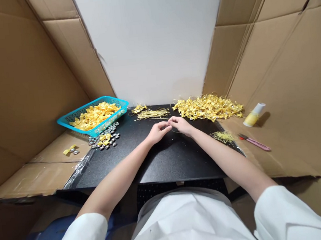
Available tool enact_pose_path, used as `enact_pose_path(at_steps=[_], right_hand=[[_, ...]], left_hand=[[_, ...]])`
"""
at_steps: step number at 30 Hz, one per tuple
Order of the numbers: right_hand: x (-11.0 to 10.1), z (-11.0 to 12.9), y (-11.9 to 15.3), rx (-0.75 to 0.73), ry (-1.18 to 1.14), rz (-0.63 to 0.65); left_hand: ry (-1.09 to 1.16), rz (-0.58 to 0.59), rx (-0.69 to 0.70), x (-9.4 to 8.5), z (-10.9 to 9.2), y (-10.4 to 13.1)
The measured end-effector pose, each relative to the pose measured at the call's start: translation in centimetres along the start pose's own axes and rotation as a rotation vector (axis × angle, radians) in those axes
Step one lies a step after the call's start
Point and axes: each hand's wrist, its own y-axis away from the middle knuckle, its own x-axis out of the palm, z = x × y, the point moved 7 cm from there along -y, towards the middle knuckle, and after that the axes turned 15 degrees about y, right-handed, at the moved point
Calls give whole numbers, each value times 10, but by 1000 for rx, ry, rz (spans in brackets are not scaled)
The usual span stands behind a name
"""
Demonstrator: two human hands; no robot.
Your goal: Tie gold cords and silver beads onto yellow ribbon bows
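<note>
My left hand [158,131] and my right hand [182,125] meet over the middle of the black table [170,161]. Both pinch with their fingertips together; what lies between them is too small to make out. Just beyond the fingers is a bundle of thin gold cords [152,114], with a small cluster of yellow bows [139,109] behind it. To the right, a large heap of yellow bows with thin loops [209,107] spreads out. On the left, several shiny silver beads [114,143] surround a few yellow ribbon bows [105,138].
A turquoise basket [93,132] of yellow ribbon bows [97,115] stands back left. A bow [69,149] lies on the left cardboard. Yellow thread scraps [224,136], a pink-handled cutting tool [256,142] and a cone of yellow thread [252,118] are at right. Cardboard walls [296,75] flank the table.
</note>
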Motion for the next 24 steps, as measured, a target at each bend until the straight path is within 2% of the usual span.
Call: enact_pose_path(at_steps=[2,6,8,11,14,16,20,24], right_hand=[[0,0,6,33,-100,-30],[9,-5,14,105,-238,-27],[10,-7,15,136,-243,-19],[-2,-9,16,163,-192,-64],[-21,-6,17,103,-86,-105],[-28,-3,18,34,15,-79],[-24,1,19,-83,152,14],[-20,3,18,-144,218,1]], left_hand=[[105,-32,26,7,-3,0],[229,-36,-35,11,0,2],[249,-26,-61,10,1,3],[223,-2,-105,6,3,4],[197,36,-141,4,4,4],[181,71,-155,4,4,4],[118,133,-187,7,6,5],[126,154,-205,11,7,6]])
